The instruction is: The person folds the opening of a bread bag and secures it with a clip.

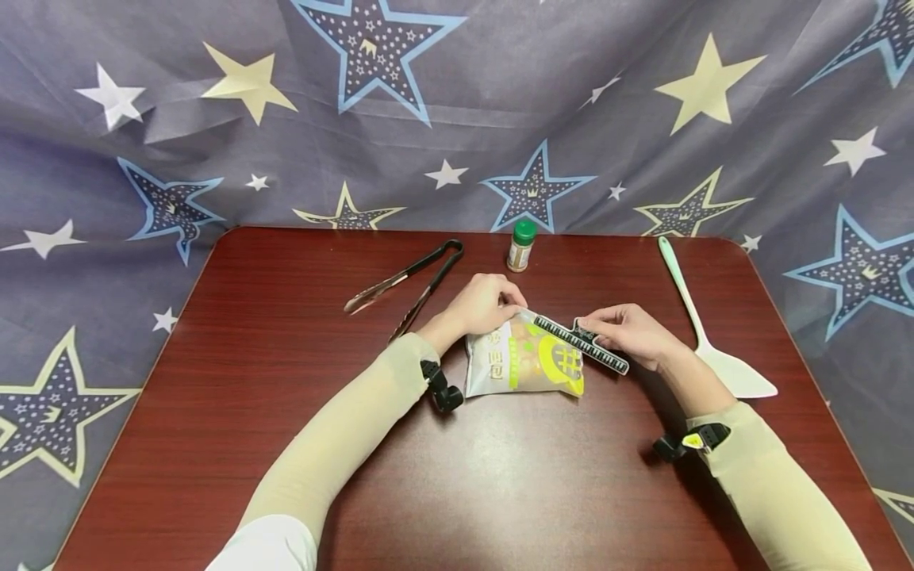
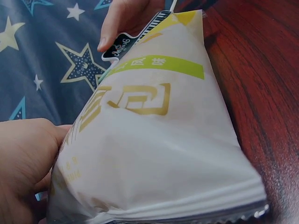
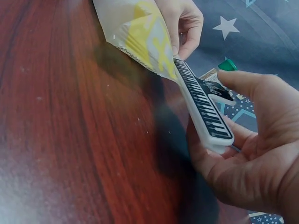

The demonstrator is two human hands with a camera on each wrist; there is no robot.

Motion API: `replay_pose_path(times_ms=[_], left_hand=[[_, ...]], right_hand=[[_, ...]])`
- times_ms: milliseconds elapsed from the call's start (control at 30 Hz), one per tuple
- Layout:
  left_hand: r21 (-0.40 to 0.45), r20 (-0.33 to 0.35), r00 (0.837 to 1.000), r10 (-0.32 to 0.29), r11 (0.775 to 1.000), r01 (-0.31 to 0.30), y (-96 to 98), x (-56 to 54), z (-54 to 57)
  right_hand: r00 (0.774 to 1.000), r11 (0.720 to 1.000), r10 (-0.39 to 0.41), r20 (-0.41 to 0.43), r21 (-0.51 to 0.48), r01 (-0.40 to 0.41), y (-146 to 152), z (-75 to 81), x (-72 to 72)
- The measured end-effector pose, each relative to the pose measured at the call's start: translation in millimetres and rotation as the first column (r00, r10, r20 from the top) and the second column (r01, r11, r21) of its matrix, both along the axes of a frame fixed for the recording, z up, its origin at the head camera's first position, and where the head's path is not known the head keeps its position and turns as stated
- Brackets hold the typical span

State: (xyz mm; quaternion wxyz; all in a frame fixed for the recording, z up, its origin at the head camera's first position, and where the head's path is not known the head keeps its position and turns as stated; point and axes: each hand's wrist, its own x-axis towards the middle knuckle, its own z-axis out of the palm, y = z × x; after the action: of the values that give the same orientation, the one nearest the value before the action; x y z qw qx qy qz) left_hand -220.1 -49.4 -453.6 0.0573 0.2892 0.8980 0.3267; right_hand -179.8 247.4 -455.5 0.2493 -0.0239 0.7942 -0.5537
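Black-and-white clip gripped by right hand, held at upper edge of bag. Bag located just nearside of left hand, top edge pinched by it. Jar seen beyond left hand, spatula right of right hand.

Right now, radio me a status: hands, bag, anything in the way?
Left hand pinches bag at far edge. Right hand holds clip at that edge. Bottle stands apart behind; nothing visibly in the way.

The clip is piano-key black-and-white — the bag white, yellow, green.
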Motion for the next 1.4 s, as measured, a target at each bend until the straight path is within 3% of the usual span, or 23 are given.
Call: replay_pose_path(times_ms=[300, 500, 633, 733, 967, 1400], left_hand=[[0.035, -0.010, 1.000, -0.009, 0.999, 0.009, -16.8, 1.0, 1.5], [0.017, 0.017, 0.998, 0.055, 0.998, -0.055, -42.0, 10.6, 0.3], [-0.028, 0.037, 0.998, 0.046, 0.999, -0.045, -52.8, 19.4, -0.1], [-0.044, 0.039, 0.999, 0.023, 0.999, -0.021, -55.8, 25.7, -1.3], [-0.018, -0.029, 0.999, 0.043, 0.999, -0.044, -60.2, 37.6, -5.6], [-0.012, -0.068, 0.997, -0.045, 0.999, 0.044, -61.6, 41.7, -10.6]], right_hand=[[1.000, 1.000, 0.003, 0.027, -0.018, -0.003, -1, 3.8, 3.0], [0.999, 0.999, 0.006, 0.048, -0.040, -0.004, 1, 2.5, 4.1], [0.999, 0.999, 0.009, 0.053, -0.051, -0.006, 3, 1.1, 3.6], [0.998, 0.998, 0.009, 0.054, -0.058, -0.006, 3, 1.0, 3.4], [0.998, 0.996, 0.014, 0.065, -0.088, -0.008, 1, -0.2, 4.1], [0.999, 0.996, 0.003, 0.053, -0.086, 0.002, 1, -0.3, 3.2]])
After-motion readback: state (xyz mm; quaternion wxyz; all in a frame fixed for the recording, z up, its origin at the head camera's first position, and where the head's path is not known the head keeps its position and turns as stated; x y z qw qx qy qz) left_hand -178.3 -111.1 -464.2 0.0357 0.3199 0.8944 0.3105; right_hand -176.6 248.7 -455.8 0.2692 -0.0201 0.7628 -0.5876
